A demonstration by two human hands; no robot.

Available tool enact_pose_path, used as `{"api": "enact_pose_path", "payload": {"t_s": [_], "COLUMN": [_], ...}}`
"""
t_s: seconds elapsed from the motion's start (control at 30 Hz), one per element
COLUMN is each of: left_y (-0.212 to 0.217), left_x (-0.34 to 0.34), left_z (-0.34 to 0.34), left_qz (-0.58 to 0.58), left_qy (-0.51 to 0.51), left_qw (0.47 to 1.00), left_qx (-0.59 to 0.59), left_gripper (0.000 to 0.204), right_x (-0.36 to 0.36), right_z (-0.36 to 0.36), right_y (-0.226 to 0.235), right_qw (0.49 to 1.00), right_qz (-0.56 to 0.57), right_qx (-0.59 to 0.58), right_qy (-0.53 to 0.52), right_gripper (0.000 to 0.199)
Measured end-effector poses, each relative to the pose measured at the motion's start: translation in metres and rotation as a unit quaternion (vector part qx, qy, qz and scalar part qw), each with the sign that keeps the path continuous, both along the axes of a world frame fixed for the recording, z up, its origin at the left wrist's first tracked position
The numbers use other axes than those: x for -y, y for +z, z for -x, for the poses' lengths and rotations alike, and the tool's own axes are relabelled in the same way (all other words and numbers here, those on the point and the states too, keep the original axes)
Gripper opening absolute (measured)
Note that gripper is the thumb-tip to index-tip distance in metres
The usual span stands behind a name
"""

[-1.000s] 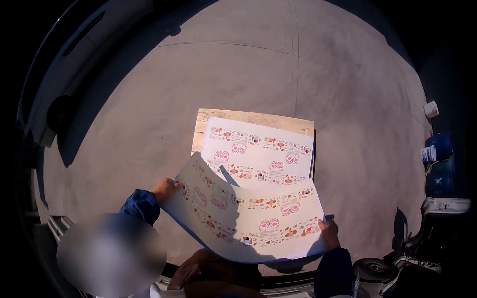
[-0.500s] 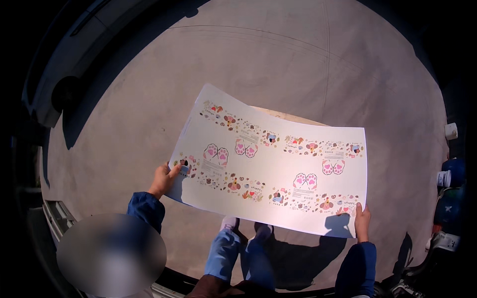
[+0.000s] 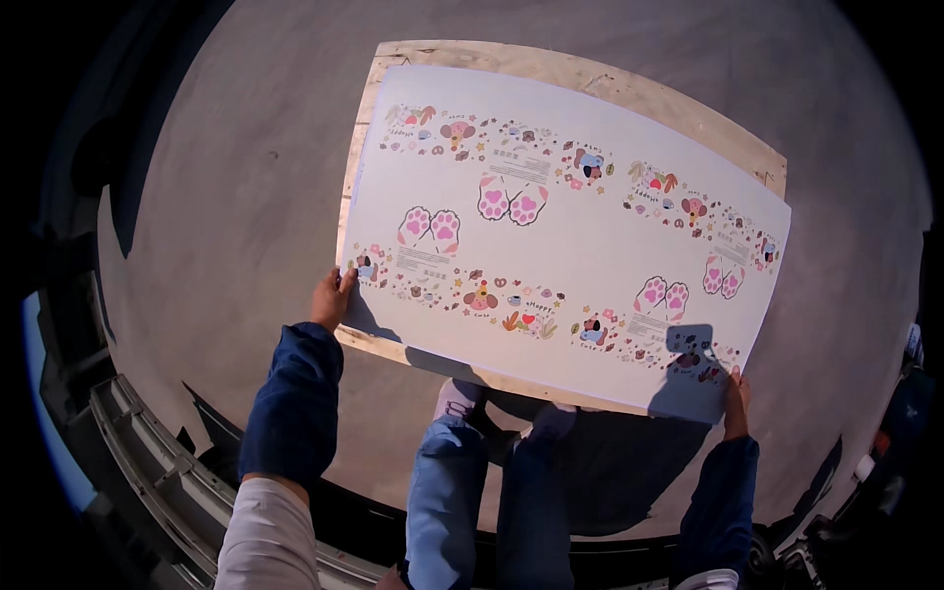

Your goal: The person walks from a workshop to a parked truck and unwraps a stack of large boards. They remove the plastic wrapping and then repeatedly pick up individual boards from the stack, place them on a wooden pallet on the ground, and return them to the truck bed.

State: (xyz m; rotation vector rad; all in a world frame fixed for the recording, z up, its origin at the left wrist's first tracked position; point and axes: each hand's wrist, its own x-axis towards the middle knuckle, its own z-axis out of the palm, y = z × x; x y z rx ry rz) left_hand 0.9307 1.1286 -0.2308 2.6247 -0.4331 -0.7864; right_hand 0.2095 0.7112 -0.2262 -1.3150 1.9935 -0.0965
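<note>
A large white printed sheet spreads across the middle of the view, bearing cartoon animals, leaves and pink paw shapes. My left hand is closed on its near left edge, the thumb on top of the print. At the near right corner my right hand grips the sheet, thumb uppermost. Beneath it lies a pale wooden board, showing along the far side, the left side and part of the near side. Whether the sheet rests fully on the board, I cannot tell.
Grey concrete floor surrounds the board. My jeans-clad legs and shoes are just this side of it. A metal frame runs along the lower left. Dark objects crowd the right rim. My shadow falls on the floor and the sheet's near right corner.
Both hands have carried the sheet forward, over the wooden board. Much more of the board's border shows than before, when only a strip appeared behind the sheet. My forearms reach farther out.
</note>
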Motion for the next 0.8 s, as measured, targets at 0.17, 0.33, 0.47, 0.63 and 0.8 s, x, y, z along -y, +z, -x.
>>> {"api": "enact_pose_path", "payload": {"t_s": [0.17,0.33,0.47,0.63,0.8], "left_y": [-0.011,-0.016,-0.006,-0.012,0.04], "left_x": [-0.02,0.008,0.013,-0.006,-0.152], "left_z": [-0.006,0.003,0.017,0.005,0.067], "left_qz": [-0.075,0.022,-0.041,0.011,-0.2], "left_qy": [-0.027,0.125,0.057,0.058,-0.02], "left_qw": [0.997,0.984,0.993,0.996,0.977], "left_qx": [0.021,-0.128,-0.091,-0.061,0.07], "left_gripper": [0.051,0.049,0.05,0.052,0.061], "right_x": [-0.012,0.01,0.009,0.013,-0.113], "right_z": [-0.006,0.048,0.053,0.027,0.019], "right_y": [-0.02,-0.056,-0.065,-0.064,0.009], "right_qw": [0.988,0.991,0.989,0.997,0.969], "right_qz": [0.008,-0.026,-0.039,-0.02,-0.03], "right_qx": [-0.128,-0.105,-0.083,0.019,-0.18], "right_qy": [0.082,0.085,0.113,0.077,0.169], "right_gripper": [0.07,0.075,0.077,0.067,0.071]}}
